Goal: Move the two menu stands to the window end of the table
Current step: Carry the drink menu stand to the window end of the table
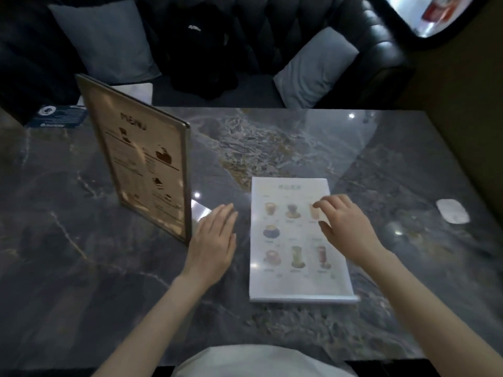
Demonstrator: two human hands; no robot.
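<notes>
A tall brown menu stand (141, 161) headed "MENU" is upright on the dark marble table (272, 148), left of centre. A white drinks menu stand (288, 240) with pictures of cups lies tilted back at the centre. My left hand (213, 242) hovers flat between the two stands, fingers apart, close to the brown stand's right edge and holding nothing. My right hand (345, 227) is over the white stand's right side, with its fingertips at the upper part of the sheet; it grips nothing that I can see.
A dark leather sofa (299, 31) with two grey cushions (106, 39) and a black bag (201, 50) faces me behind the table. A window (424, 14) shows at the top right. A dark blue card (60, 117) lies at the far left, a small white object (453, 210) at the right.
</notes>
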